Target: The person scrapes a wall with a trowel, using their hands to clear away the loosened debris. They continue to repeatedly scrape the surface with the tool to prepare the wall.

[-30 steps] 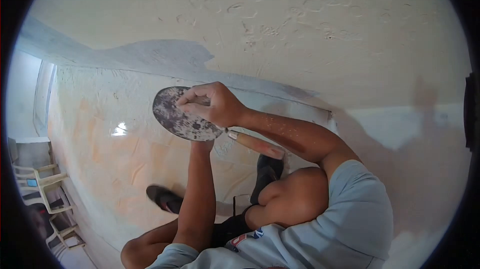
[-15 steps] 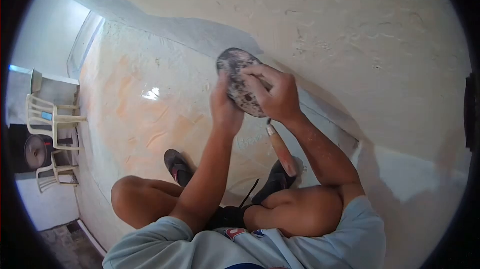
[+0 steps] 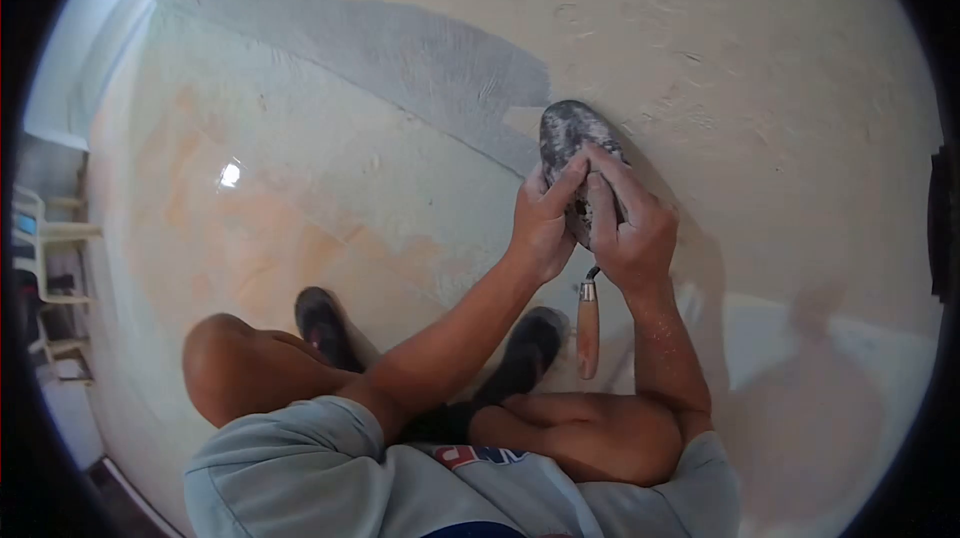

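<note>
In front of me is a trowel with a dark, oval blade spotted with whitish plaster. A thin metal neck runs from the blade's near end to a wooden handle, which hangs down with no hand around it. My left hand grips the left edge of the blade, its thumb lying across the face. My right hand is bent over the right side, fingertips pressed on the blade close to the left thumb. Both hands carry whitish dust. Part of the blade is hidden under the fingers.
Behind the trowel rises a pale wall with rough marks and a grey patch along its base. The floor shows orange smears. My shoes and bent knees are below. Plastic chairs stand far left.
My view has turned, and hands and trowel now appear farther right. The left thumb has moved onto the blade's face beside the right fingertips. The handle hangs more upright.
</note>
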`<state>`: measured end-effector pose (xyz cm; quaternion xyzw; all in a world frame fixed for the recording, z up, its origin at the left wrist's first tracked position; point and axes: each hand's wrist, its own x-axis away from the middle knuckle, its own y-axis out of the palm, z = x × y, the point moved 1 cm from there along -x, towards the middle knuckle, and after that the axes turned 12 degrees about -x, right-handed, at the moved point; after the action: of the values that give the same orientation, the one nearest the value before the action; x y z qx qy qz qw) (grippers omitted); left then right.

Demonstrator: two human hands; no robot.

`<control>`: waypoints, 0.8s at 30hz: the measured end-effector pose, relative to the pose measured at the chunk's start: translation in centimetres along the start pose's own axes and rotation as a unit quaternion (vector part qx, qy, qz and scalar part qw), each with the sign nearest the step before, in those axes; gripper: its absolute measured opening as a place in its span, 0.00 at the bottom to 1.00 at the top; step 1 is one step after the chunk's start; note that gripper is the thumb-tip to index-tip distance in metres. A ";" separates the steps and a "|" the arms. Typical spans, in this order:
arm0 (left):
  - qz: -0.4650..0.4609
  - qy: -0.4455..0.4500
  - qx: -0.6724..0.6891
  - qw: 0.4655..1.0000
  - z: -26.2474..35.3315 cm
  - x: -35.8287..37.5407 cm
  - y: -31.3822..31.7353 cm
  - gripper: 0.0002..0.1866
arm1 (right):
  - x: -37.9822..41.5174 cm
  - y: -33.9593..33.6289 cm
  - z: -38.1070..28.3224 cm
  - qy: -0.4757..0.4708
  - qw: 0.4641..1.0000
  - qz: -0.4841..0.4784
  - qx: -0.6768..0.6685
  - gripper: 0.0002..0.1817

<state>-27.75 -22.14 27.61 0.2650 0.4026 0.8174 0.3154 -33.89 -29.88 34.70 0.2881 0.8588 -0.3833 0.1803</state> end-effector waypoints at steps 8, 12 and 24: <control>0.019 -0.004 0.058 0.998 1.2 0.4 1.0 0.18 | -1.0 0.0 -1.9 -0.028 0.995 -0.027 0.096 0.16; 0.036 0.006 0.014 0.999 1.8 0.6 1.5 0.17 | -1.5 0.0 -3.5 -0.004 0.995 -0.025 0.096 0.15; 0.009 -0.048 0.015 0.999 2.2 0.6 1.2 0.15 | -2.0 0.1 -4.3 0.069 0.991 -0.067 0.095 0.17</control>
<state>-26.98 -21.22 29.83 0.3120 0.3969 0.8004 0.3233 -32.69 -27.23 38.46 0.2719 0.8463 -0.4534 0.0662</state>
